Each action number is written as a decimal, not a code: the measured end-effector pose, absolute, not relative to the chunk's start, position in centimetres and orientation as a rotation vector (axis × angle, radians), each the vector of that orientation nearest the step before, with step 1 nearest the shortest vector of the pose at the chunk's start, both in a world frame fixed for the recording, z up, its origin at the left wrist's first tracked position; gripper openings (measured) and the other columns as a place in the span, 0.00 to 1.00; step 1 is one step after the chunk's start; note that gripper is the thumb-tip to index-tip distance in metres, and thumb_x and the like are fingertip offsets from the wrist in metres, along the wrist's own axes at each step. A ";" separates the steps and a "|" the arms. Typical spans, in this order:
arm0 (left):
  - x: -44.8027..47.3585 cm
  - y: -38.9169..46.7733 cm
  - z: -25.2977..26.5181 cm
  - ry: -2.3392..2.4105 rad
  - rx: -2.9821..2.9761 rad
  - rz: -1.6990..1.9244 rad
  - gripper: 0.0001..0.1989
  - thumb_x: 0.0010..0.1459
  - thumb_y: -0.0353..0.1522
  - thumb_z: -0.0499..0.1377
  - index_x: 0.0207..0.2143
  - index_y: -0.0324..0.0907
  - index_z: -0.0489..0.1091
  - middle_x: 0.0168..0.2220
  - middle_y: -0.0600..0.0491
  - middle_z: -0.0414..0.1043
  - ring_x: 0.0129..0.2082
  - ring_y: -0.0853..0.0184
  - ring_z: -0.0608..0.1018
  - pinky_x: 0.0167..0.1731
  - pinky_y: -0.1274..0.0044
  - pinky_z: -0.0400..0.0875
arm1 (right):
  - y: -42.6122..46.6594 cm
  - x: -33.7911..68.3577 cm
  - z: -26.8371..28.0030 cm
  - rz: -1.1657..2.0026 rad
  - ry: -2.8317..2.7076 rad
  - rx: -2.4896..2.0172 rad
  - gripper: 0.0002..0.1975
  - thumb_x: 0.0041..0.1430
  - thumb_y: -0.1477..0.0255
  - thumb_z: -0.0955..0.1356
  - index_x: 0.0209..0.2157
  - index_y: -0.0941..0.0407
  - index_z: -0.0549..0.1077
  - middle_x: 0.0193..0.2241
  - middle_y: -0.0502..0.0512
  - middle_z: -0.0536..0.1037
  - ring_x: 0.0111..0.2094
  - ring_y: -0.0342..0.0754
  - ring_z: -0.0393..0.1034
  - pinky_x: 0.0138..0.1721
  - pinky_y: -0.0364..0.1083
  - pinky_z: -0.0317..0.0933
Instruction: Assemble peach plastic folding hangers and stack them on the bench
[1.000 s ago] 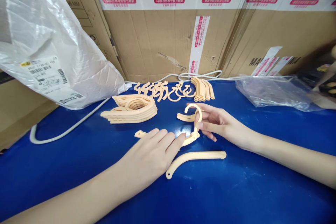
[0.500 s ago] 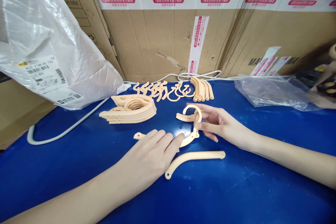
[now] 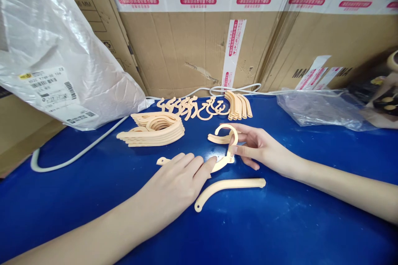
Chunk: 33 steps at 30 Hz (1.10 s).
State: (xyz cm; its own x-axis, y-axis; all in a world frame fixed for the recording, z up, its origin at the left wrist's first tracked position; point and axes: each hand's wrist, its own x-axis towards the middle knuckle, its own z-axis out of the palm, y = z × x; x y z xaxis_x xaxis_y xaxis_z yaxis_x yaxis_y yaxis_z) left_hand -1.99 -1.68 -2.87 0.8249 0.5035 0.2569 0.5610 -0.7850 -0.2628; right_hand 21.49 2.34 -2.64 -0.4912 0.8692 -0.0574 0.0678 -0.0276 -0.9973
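My left hand is closed over a curved cream plastic hanger arm, whose two ends stick out on either side of the fingers. Between thumb and fingers, my right hand pinches a cream hanger hook. The hook's lower end meets the right end of that hanger arm; the joint is partly covered by my fingers. A loose hanger arm lies just in front of my hands. Behind the hook, another curved piece rests on the table, partly hidden by my right hand.
A stack of folded hangers sits at left. Several loose hooks and a pile of hanger arms lie at the back. A clear plastic bag, white parcel bag, pale cable and cardboard boxes surround the blue table.
Both hands keep nearly the same pose. The whole scene sits very slightly further left in view, and the hook meets the hanger arm at almost the same spot.
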 end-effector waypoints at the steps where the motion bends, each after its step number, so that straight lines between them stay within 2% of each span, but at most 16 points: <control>1: -2.0 -1.6 -2.8 -0.825 -2.684 -0.258 0.18 0.64 0.21 0.42 0.53 0.33 0.62 0.33 0.50 0.72 0.32 0.64 0.74 0.33 0.72 0.67 | 2.4 21.5 -2.6 1.588 -1.597 -0.989 0.26 0.57 0.72 0.70 0.55 0.57 0.61 0.28 0.48 0.74 0.13 0.33 0.59 0.12 0.36 0.52; 6: -1.4 -1.3 -2.0 -0.992 -2.800 -0.446 0.16 0.68 0.31 0.43 0.43 0.38 0.69 0.32 0.50 0.72 0.31 0.63 0.72 0.31 0.72 0.67 | 2.0 21.3 -2.6 1.614 -1.620 -0.903 0.17 0.55 0.69 0.71 0.42 0.55 0.62 0.30 0.50 0.77 0.15 0.36 0.66 0.14 0.37 0.58; 12: -0.3 -1.5 -0.4 -1.203 -3.063 -0.417 0.12 0.67 0.30 0.47 0.36 0.41 0.69 0.31 0.55 0.70 0.30 0.68 0.71 0.28 0.78 0.65 | 0.9 20.9 -2.4 1.606 -1.725 -0.861 0.13 0.57 0.69 0.70 0.36 0.55 0.61 0.28 0.47 0.75 0.18 0.36 0.66 0.19 0.38 0.61; 15: -0.1 -1.3 0.0 -1.541 -3.200 -0.536 0.10 0.66 0.33 0.49 0.34 0.41 0.67 0.31 0.56 0.70 0.30 0.70 0.72 0.26 0.80 0.64 | 0.8 21.3 -2.3 1.361 -1.866 -0.992 0.14 0.55 0.64 0.71 0.35 0.55 0.63 0.26 0.47 0.72 0.20 0.38 0.63 0.21 0.40 0.59; 18: -0.1 -0.5 -0.2 -1.797 -3.383 -0.881 0.09 0.66 0.34 0.49 0.36 0.41 0.65 0.31 0.56 0.71 0.29 0.71 0.74 0.25 0.81 0.66 | 0.7 21.7 -2.1 0.979 -2.179 -1.051 0.17 0.51 0.58 0.72 0.33 0.56 0.68 0.24 0.47 0.69 0.23 0.40 0.62 0.24 0.42 0.57; 21: -0.1 0.3 -1.0 -2.009 -3.522 -1.295 0.07 0.65 0.35 0.48 0.39 0.41 0.60 0.30 0.55 0.71 0.25 0.71 0.74 0.19 0.82 0.67 | 0.2 21.7 -1.8 0.656 -2.520 -0.921 0.20 0.51 0.53 0.71 0.36 0.56 0.72 0.32 0.52 0.72 0.32 0.46 0.66 0.31 0.45 0.60; 23: -0.1 0.8 -1.6 -2.094 -3.589 -1.498 0.06 0.64 0.35 0.49 0.39 0.41 0.57 0.30 0.55 0.70 0.21 0.72 0.73 0.15 0.83 0.66 | -0.2 21.5 -1.8 0.495 -2.665 -0.806 0.17 0.58 0.56 0.67 0.41 0.55 0.73 0.36 0.54 0.72 0.36 0.47 0.66 0.36 0.47 0.61; 26: -0.1 1.2 -2.0 -2.233 -3.574 -1.679 0.07 0.62 0.35 0.51 0.39 0.41 0.57 0.28 0.57 0.69 0.20 0.73 0.72 0.13 0.85 0.66 | -0.5 21.3 -2.0 0.326 -2.745 -0.725 0.13 0.67 0.67 0.59 0.42 0.55 0.72 0.37 0.55 0.71 0.36 0.46 0.65 0.38 0.46 0.61; 30: -0.1 1.2 -1.9 -2.380 -3.478 -1.771 0.10 0.60 0.37 0.54 0.41 0.41 0.60 0.27 0.57 0.69 0.19 0.73 0.71 0.12 0.85 0.66 | -0.3 21.2 -2.5 0.252 -2.709 -0.708 0.12 0.69 0.72 0.57 0.39 0.59 0.70 0.35 0.57 0.72 0.35 0.47 0.65 0.38 0.46 0.61; 33: -0.1 1.0 -1.5 -2.413 -3.482 -1.773 0.10 0.60 0.37 0.55 0.40 0.40 0.64 0.26 0.57 0.68 0.19 0.74 0.71 0.14 0.85 0.66 | 0.1 21.4 -2.8 0.286 -2.664 -0.735 0.11 0.68 0.75 0.56 0.41 0.59 0.68 0.35 0.57 0.72 0.35 0.47 0.66 0.38 0.46 0.61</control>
State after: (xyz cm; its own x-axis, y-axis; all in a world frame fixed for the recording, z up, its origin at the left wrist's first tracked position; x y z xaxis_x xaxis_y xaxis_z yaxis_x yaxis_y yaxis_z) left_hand -0.13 0.96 -1.49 0.5241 0.8293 -0.1939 0.0627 0.1895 0.9799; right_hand 21.40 0.12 -2.81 -0.7991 0.5277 0.2881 0.4545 0.8439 -0.2851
